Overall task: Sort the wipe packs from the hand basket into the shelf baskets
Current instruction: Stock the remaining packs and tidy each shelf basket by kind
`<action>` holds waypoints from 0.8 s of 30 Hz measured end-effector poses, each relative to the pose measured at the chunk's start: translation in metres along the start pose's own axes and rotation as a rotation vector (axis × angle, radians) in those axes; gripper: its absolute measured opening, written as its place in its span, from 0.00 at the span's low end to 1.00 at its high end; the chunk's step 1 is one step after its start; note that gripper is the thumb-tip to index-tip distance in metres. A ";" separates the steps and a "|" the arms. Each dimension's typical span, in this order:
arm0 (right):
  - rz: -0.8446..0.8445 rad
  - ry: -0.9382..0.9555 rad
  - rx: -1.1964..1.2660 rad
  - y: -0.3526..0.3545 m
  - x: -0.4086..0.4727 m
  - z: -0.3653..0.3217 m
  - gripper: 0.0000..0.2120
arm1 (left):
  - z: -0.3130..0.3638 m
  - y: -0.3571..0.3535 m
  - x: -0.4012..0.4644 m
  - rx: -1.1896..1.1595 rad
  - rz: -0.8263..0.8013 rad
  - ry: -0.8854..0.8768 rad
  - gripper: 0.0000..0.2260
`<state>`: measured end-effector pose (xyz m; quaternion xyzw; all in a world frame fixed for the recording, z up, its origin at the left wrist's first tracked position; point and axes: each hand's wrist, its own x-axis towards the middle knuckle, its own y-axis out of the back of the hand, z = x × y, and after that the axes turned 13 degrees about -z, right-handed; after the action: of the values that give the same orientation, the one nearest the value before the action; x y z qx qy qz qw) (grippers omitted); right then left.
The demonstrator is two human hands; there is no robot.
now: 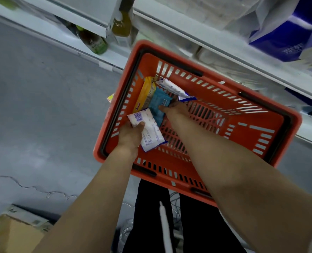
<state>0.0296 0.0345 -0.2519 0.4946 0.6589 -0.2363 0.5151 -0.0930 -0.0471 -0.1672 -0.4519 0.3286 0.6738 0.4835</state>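
In left hand (131, 133), white pack (149, 131) upright.

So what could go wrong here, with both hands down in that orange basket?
The left hand pinches the white barcoded wipe pack by one end only; it may slip. The right hand reaches onto the teal pack, beside a yellow pack and another white pack, so it could grab the wrong one or jostle the orange plastic hand basket.

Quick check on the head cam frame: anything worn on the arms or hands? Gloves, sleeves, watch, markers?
Nothing worn that shows. The left hand and right hand are bare: no gloves, rings or markers visible. Both forearms are bare up to the frame edge, with no sleeve, watch or band in view. Below them, dark trousers show.
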 end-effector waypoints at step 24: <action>-0.244 0.415 0.258 0.049 -0.158 0.024 0.08 | 0.020 -0.030 -0.057 -0.042 -0.287 -0.198 0.11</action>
<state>0.0811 -0.0297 -0.1068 0.5110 0.7695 -0.2724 0.2695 -0.0632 -0.0401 -0.1066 -0.4358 0.1972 0.6458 0.5951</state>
